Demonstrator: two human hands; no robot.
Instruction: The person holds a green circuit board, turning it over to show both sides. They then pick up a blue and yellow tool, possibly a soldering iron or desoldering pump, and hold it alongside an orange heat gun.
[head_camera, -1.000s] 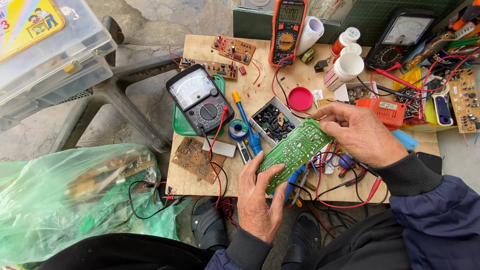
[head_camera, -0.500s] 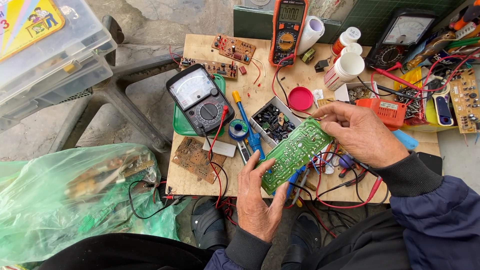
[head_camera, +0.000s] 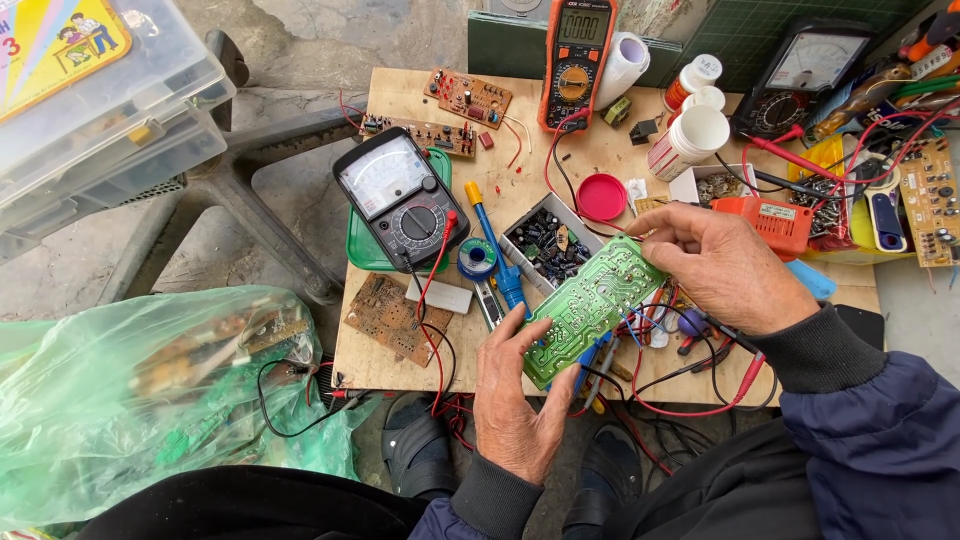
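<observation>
Here both hands, left hand (head_camera: 515, 400) and right hand (head_camera: 715, 265), grasp the green circuit board (head_camera: 590, 305) above the desk (head_camera: 400, 350), solder side up for inspection; probing likely needs one hand freed.

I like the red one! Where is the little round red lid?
In the head view, the red lid lies on the wooden board right of centre, just above the grey box of small parts and below the orange meter.

Counts: two hands, left hand (head_camera: 515, 405) and right hand (head_camera: 722, 268), on one green circuit board (head_camera: 592, 305). Three meters: black analog multimeter (head_camera: 400, 197), orange digital multimeter (head_camera: 577, 60), second analog meter (head_camera: 810, 60) (partly cropped). Three brown circuit boards left of centre (head_camera: 467, 97) (head_camera: 420, 133) (head_camera: 390, 316). One red lid (head_camera: 601, 196). One solder spool (head_camera: 477, 258).
</observation>
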